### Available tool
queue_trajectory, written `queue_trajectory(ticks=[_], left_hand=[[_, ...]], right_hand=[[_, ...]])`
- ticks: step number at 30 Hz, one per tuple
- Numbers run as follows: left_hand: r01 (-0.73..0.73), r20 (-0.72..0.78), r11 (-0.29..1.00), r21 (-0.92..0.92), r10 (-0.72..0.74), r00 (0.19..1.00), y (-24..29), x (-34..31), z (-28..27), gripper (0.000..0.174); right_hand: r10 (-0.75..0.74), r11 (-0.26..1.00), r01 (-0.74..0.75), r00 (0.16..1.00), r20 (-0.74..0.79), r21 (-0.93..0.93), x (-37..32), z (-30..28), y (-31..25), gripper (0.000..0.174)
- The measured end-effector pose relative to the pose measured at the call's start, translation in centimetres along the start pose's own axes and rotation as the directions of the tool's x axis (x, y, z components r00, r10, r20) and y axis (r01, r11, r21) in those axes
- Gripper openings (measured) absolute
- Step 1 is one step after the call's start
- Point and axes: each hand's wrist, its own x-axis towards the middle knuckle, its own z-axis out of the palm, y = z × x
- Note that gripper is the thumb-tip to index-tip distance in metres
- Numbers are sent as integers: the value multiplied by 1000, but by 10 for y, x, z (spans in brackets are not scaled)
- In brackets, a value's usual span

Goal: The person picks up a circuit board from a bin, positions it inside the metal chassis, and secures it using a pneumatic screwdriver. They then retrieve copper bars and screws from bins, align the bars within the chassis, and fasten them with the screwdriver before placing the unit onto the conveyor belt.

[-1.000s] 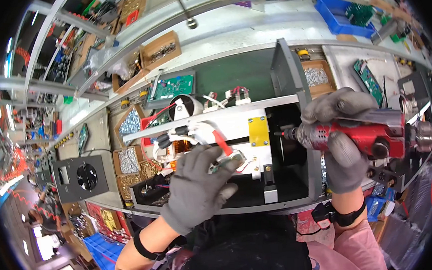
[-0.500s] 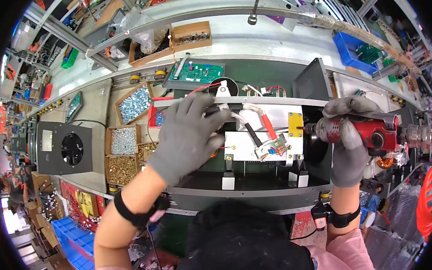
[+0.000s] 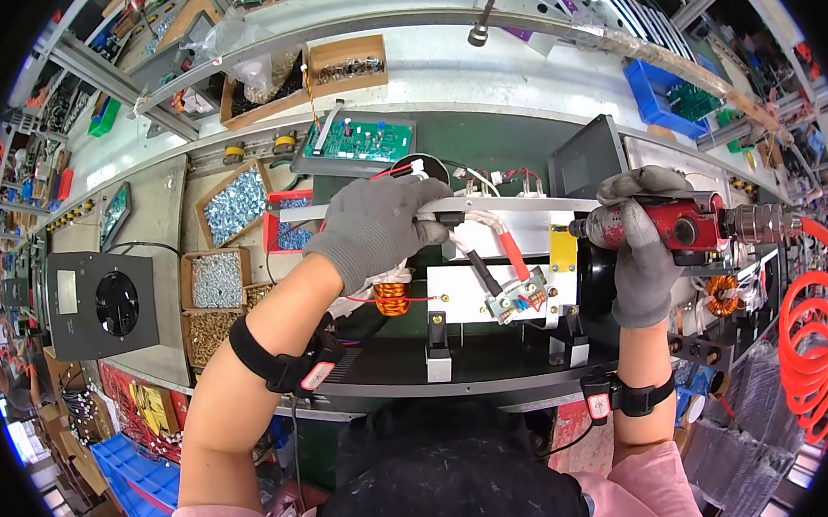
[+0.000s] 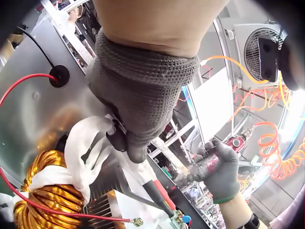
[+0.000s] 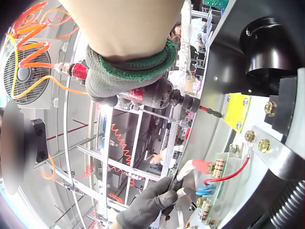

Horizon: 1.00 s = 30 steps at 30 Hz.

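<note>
My grey-gloved left hand (image 3: 377,221) is closed around a white-sleeved cable (image 4: 78,150), fingers curled at the far rail of a long, open, dark grey metal chassis (image 3: 498,384). My grey-gloved right hand (image 3: 644,268) grasps a red-and-black power driver (image 3: 698,222) firmly, thumb on one side of its body and fingers over the other. The driver lies nearly level above the chassis's right end, with a coiled red hose (image 3: 810,329) hanging from its back. Its bit points left, close to a flat yellow plate (image 3: 562,249); I cannot tell whether the two touch.

The chassis lies along the near edge of the green-topped table (image 3: 493,149). Inside it, near the middle, a small green circuit board (image 3: 518,299) sits tilted, joined to leads in red and black sleeves. Left of that, below my left hand, is a copper-coloured wire coil (image 3: 393,300).

At the table's far edge, a larger green circuit board (image 3: 359,141) rests on a dark tray. Towards the left edge stand a brown cardboard box (image 3: 187,282) of silver screws and, further out, a dark grey square panel (image 3: 76,338) with a round black fan.
</note>
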Motion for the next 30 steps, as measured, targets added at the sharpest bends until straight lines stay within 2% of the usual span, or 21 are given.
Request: queue_trajectory(ticks=[3, 5, 7, 9, 10, 12, 13, 15, 17, 19, 20, 21, 22, 23, 25, 26, 28, 30], left_hand=[[0, -21, 1000, 10, 0, 1000, -1, 0, 2, 42], [-14, -17, 1000, 7, 14, 1000, -1, 0, 0, 43], [-29, -7, 1000, 3, 29, 1000, -3, -3, 2, 44], [-108, -148, 994, -18, 104, 983, -8, -7, 6, 42], [-107, -151, 994, -17, 103, 983, -10, -11, 5, 42], [-167, -329, 985, -40, 145, 933, -16, -26, 2, 40], [-164, -327, 986, -39, 142, 934, -20, -37, -3, 40], [-117, -371, 978, -170, 47, 927, -30, -63, -18, 37], [-97, -460, 962, -254, -32, 887, -44, -92, -23, 35], [-5, -506, 922, -388, -209, 837, -55, -126, -29, 34], [-3, -510, 922, -388, -213, 833, -66, -143, -27, 34], [48, -540, 887, -459, -321, 778, -79, -159, -20, 32], [90, -559, 844, -529, -427, 711, -90, -172, -12, 31], [90, -562, 843, -531, -430, 707, -97, -184, -3, 31], [204, -416, 642, -739, -672, 612, -111, -205, 20, 30], [250, -377, 631, -734, -685, 623, -120, -214, 37, 30], [317, -279, 593, -740, -700, 658, -134, -229, 68, 29], [346, -251, 611, -712, -681, 688, -129, -235, 85, 29]], right_hand=[[-34, 999, 34, 999, 27, -8, 3, -1, 6, 37], [-53, 996, 50, 998, 35, 73, 6, 0, 11, 40], [-15, 1000, 13, 985, -174, -10, 9, 14, 8, 34], [-50, 986, 5, 963, -264, -168, 11, 19, 9, 34], [-52, 986, 8, 964, -262, -167, 12, 21, 9, 34], [-148, 969, 95, 962, -230, -226, 11, 23, 10, 33], [-144, 970, 92, 962, -230, -223, 12, 26, 8, 33], [-1, 978, -68, 944, -331, -196, 15, 32, 3, 31], [-38, 966, -53, 940, -340, -255, 22, 23, 12, 31], [-44, 998, 40, 991, -126, -38, 20, 20, 7, 32], [18, 992, -28, 997, 81, 123, 16, 12, 6, 32], [-20, 990, -29, 940, 339, 138, 20, 0, 5, 32], [-17, 995, -20, 926, 377, 94, 21, -2, 6, 32], [-10, 999, -12, 911, 412, 50, 20, -3, 6, 32], [27, 996, -58, 927, 374, 70, 19, -4, 10, 34], [64, 991, -100, 941, 333, 94, 20, -2, 10, 37], [59, 995, -80, 955, 292, 60, 24, 6, 1, 40], [50, 999, -53, 971, 234, 8, 18, 8, -14, 46]])
